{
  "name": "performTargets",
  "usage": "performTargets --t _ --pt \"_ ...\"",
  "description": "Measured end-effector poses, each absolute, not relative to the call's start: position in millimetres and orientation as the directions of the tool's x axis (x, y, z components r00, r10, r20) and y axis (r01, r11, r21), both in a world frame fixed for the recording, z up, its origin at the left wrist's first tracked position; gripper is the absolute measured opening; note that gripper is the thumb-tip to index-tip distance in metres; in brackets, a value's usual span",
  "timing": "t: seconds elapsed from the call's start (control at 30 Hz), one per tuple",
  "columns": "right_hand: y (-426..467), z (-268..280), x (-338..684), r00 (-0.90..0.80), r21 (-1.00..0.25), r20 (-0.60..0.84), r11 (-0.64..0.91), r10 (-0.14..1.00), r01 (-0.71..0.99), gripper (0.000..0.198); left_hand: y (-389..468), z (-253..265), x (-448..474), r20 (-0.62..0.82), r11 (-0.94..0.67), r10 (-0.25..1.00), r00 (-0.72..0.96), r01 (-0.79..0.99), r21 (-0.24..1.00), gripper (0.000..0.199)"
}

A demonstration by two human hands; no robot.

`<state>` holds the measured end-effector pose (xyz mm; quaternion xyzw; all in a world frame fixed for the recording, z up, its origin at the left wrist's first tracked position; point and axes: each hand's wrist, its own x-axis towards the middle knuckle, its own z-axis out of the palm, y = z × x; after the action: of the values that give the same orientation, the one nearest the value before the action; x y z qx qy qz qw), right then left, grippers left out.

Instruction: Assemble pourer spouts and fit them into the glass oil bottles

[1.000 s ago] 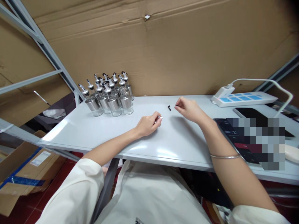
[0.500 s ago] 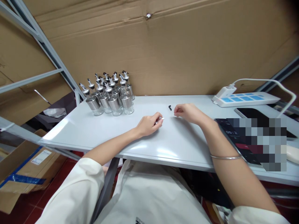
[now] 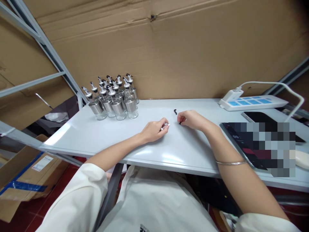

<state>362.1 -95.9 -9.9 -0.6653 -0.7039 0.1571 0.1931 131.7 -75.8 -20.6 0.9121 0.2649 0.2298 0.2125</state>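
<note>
My left hand is closed round a small silver metal piece with a white tip, just above the tabletop; most of the piece is hidden by the fingers. To its right, my right hand pinches a tiny dark piece between thumb and fingertips, low over the table. A small black bent cap lies on the table just beyond the right fingertips. Several glass bottles with steel sleeves and silver pour spouts stand upright at the back left.
The white table backs onto a cardboard wall. On the right are a power strip with a plugged white charger and cable, and two phones, the nearer one beside my right forearm. Grey shelf posts rise at the left.
My right hand has come slightly left and toward me, and a dark piece now shows at its fingertips. My left hand has barely shifted, with its silver piece more visible.
</note>
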Motion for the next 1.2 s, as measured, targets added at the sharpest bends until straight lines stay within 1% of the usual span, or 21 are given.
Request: performTargets --t 0.1,0.2,0.23,0.3,0.37,0.4,0.47,0.57,0.73,0.8,0.87,0.97,1.07,1.2 --pt "-97.2 -7.4 362.6 -0.047 -0.497 0.054 0.068 0.997 0.865 0.016 -75.6 -20.0 132.2 0.295 -0.765 0.589 0.752 0.402 0.503 0.019" --pt "-101.7 2.4 357.9 -0.059 -0.529 0.070 0.087 0.996 0.844 0.008 -74.2 -20.5 132.8 0.252 -0.740 0.610 0.751 0.427 0.519 0.023" --pt "-104.1 7.0 354.6 -0.071 -0.553 0.080 0.104 0.994 0.827 0.009 -73.5 -20.9 133.0 0.236 -0.727 0.621 0.747 0.438 0.528 0.026" --pt "-109.8 16.6 346.1 -0.122 -0.640 0.087 0.149 0.989 0.754 0.024 -72.1 -21.6 133.2 0.208 -0.702 0.642 0.738 0.458 0.544 0.033" --pt "-115.1 23.9 336.5 -0.236 -0.794 0.032 0.168 0.971 0.584 0.037 -71.2 -22.1 133.2 0.187 -0.680 0.656 0.731 0.464 0.568 0.039" --pt "-117.0 25.9 332.1 -0.295 -0.842 -0.009 0.152 0.955 0.517 0.041 -71.0 -22.3 133.2 0.180 -0.669 0.660 0.730 0.461 0.584 0.041" --pt "-118.8 26.1 324.7 -0.365 -0.885 -0.075 0.106 0.928 0.453 0.042 -71.3 -22.6 133.3 0.164 -0.649 0.663 0.731 0.452 0.611 0.045" --pt "-117.1 20.2 318.4 -0.384 -0.890 -0.113 0.078 0.916 0.449 0.037 -72.3 -24.0 133.7 0.151 -0.634 0.663 0.733 0.443 0.633 0.051" --pt "-113.0 14.3 318.5 -0.389 -0.915 -0.082 0.085 0.918 0.395 0.034 -64.8 -30.3 134.1 0.249 -0.627 0.672 0.698 0.357 0.692 0.055" --pt "-112.6 16.0 321.0 -0.355 -0.920 -0.031 0.112 0.934 0.377 0.037 -57.5 -32.1 133.4 0.304 -0.626 0.657 0.690 0.276 0.729 0.051" --pt "-112.5 18.8 323.2 -0.284 -0.923 0.027 0.134 0.959 0.362 0.039 -50.0 -32.5 132.4 0.387 -0.651 0.626 0.677 0.180 0.738 0.043" --pt "-112.5 21.8 323.3 -0.201 -0.931 0.057 0.124 0.978 0.342 0.043 -43.1 -31.8 130.8 0.521 -0.736 0.563 0.642 0.103 0.669 0.035" --pt "-112.7 21.8 321.1 -0.233 -0.937 0.032 0.110 0.972 0.332 0.045 -42.2 -31.6 129.9 0.598 -0.811 0.501 0.626 0.098 0.576 0.037" --pt "-113.8 19.5 318.7 -0.269 -0.888 0.031 0.150 0.963 0.435 0.047 -43.7 -30.1 129.1 0.642 -0.862 0.446 0.624 0.106 0.496 0.042"
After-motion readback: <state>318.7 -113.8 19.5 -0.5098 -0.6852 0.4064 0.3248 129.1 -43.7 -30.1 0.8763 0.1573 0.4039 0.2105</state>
